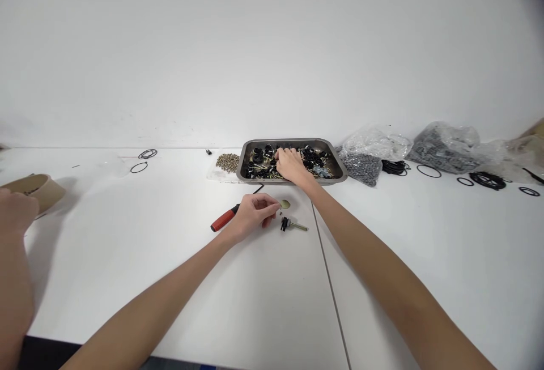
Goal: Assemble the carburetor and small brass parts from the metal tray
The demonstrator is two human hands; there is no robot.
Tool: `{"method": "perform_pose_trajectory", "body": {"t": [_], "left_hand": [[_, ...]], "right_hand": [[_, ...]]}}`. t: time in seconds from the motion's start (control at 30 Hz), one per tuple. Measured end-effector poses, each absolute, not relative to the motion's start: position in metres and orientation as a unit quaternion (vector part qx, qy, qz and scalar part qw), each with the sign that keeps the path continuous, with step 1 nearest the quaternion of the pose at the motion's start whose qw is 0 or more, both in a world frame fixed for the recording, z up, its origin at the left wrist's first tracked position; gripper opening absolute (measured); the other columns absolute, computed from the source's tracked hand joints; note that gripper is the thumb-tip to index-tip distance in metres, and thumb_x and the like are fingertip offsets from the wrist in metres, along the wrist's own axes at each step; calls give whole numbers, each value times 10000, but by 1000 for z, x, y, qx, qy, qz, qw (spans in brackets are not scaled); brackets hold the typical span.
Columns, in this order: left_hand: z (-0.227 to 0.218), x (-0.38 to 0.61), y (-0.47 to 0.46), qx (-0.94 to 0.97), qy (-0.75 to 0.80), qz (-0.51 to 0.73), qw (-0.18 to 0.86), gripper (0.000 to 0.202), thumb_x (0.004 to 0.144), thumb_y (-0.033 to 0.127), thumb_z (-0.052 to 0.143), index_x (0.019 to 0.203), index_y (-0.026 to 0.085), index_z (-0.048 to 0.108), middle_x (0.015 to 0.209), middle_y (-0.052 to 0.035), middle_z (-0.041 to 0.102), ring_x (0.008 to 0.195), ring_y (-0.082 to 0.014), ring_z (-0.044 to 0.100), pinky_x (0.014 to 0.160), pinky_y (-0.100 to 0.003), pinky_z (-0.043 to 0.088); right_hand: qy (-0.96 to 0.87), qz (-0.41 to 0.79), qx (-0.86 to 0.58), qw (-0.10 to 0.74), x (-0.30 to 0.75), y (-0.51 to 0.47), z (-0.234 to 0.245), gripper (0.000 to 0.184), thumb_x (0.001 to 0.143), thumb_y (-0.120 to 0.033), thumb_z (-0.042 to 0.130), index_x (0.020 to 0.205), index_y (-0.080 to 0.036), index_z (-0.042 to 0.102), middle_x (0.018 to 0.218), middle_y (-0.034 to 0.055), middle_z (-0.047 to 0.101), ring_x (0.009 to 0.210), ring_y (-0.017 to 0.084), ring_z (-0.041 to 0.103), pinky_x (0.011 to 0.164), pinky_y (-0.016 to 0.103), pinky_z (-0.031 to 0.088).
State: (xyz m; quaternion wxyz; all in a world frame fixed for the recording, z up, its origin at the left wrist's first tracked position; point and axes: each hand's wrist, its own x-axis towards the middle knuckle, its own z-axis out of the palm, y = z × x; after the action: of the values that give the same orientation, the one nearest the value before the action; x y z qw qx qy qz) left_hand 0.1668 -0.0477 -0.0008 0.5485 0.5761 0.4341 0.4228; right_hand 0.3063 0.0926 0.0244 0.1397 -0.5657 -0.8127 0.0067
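My right hand (291,166) reaches into a metal tray (335,161) full of small black and brass parts, fingers curled down among them; what they hold is hidden. My left hand (254,214) rests on the white table in front of the tray, fingers pinched on a small brass disc (284,204). A red-handled screwdriver (225,220) lies under and beside this hand. A small black-and-brass assembled part (291,224) lies just right of it.
A heap of brass bits (228,161) sits left of the tray. Clear bags of dark parts (376,154) (446,146) and black rubber rings (429,171) lie to the right. More rings (147,154) lie far left. Another person's arm (15,256) and a tan bowl (40,188) are at the left edge.
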Motion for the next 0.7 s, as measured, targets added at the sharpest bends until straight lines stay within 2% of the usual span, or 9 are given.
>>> {"method": "perform_pose_trajectory", "body": {"t": [0.07, 0.27, 0.53, 0.7], "left_hand": [[-1, 167, -48, 577, 434, 421, 549, 308, 790, 428, 690, 807, 122, 661, 613, -19, 594, 437, -79, 472, 452, -223, 369], [6, 169, -50, 577, 454, 415, 538, 333, 763, 452, 707, 797, 123, 668, 599, -23, 591, 448, -89, 475, 468, -245, 367], [20, 170, -57, 589, 470, 396, 525, 238, 775, 446, 685, 775, 208, 688, 574, 13, 604, 576, -125, 539, 504, -238, 410], [22, 171, -58, 589, 471, 389, 528, 223, 792, 421, 662, 772, 199, 683, 567, 15, 593, 572, -130, 550, 509, -248, 409]], "right_hand": [[-819, 15, -556, 139, 307, 93, 24, 316, 893, -102, 389, 1129, -147, 594, 1172, 163, 570, 1104, 313, 466, 958, 427, 346], [-834, 43, -533, 136, 309, 98, 23, 237, 921, -242, 495, 1126, -202, 609, 1184, 122, 560, 1125, 317, 452, 981, 462, 326], [-845, 82, -511, 135, 309, 100, 23, 246, 929, -197, 492, 1153, -194, 593, 1209, 97, 597, 1182, 282, 426, 1012, 460, 296], [-848, 99, -506, 125, 308, 102, 24, 306, 933, -160, 440, 1176, -184, 624, 1220, 114, 602, 1186, 281, 444, 1025, 471, 284]]}}
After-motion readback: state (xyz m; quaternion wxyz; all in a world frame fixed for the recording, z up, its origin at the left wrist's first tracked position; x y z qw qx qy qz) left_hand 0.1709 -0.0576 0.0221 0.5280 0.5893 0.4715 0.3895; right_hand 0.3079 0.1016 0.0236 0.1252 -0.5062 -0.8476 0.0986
